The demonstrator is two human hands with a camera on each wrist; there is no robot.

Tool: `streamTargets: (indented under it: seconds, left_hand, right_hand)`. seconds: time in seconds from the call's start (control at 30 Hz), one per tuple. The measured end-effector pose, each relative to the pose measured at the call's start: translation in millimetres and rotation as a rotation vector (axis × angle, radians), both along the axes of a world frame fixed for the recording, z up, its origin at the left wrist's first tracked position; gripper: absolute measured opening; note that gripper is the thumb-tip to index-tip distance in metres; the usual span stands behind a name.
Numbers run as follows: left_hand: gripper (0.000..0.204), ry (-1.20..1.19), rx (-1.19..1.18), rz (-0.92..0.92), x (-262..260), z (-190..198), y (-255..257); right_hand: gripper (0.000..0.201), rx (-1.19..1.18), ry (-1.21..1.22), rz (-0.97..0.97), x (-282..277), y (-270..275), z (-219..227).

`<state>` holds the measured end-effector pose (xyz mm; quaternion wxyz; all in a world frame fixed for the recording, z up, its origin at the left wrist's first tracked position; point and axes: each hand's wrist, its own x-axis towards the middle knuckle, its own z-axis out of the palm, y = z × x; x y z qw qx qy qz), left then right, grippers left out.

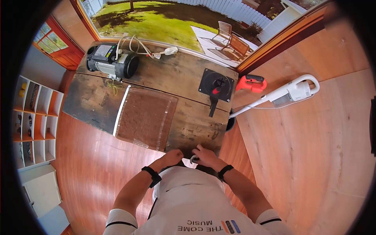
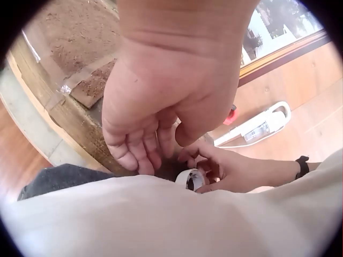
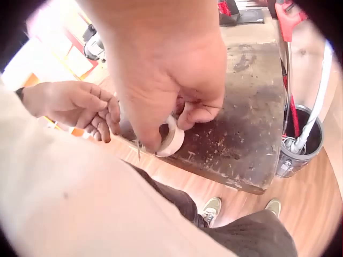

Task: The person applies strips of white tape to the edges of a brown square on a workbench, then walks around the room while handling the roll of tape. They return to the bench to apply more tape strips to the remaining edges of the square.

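Note:
My right hand [image 1: 207,156] holds a roll of white tape [image 3: 172,140] at the table's near edge, thumb and fingers around its ring. My left hand [image 1: 172,157] is just left of the roll, its fingers loosely bent with nothing seen between them; in the right wrist view a gap separates the left fingers [image 3: 97,118] from the roll. Ahead on the wooden table lies a brown, rough-surfaced sheet [image 1: 145,113] with clear strips along its right and near edges. A white strip [image 1: 122,111] runs along its left edge.
A motor-like pump [image 1: 111,60] with a cord and plug stands at the far left of the table [image 1: 188,78]. A black square plate [image 1: 216,85] with a dark-handled tool lies at the right. Beyond are a red-handled tool [image 1: 251,83], a white stick vacuum [image 1: 290,93] and a bin [image 3: 300,155].

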<state>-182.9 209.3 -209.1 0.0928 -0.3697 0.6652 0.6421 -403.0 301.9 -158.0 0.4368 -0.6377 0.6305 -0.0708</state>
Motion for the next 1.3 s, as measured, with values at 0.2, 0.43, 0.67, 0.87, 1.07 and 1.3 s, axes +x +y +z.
streamTargets:
  seconds: [0.2, 0.43, 0.67, 0.87, 1.07, 1.3]
  left_hand:
    - [0.04, 0.134, 0.033, -0.069, 4.5, 7.6, -2.1]
    - [0.024, 0.237, 0.421, 0.126, -4.9, 69.2, -0.7]
    - [0.011, 0.302, 0.093, -0.029, 9.1, 105.5, 19.2]
    - [0.009, 0.262, 0.109, -0.076, 28.0, 140.5, 18.7]
    - [0.004, 0.352, -0.13, -0.236, 20.8, 152.0, -37.1]
    - [0.007, 0.288, -0.215, -0.368, -34.8, 123.6, -173.7]
  right_hand:
    - [0.028, -0.084, 0.111, -0.115, 7.7, 3.1, -8.8]
    - [0.024, -0.19, -0.212, -0.387, 35.6, 23.9, 60.5]
    - [0.027, -0.365, -0.357, -0.489, 72.6, 90.7, 75.2]
    - [0.019, -0.331, -0.746, -0.79, 120.4, 133.9, 68.4]
    - [0.026, -0.52, -0.649, -0.819, 150.7, 127.7, 52.6]
    - [0.038, -0.16, -0.252, -1.009, 150.5, 0.6, 82.8]
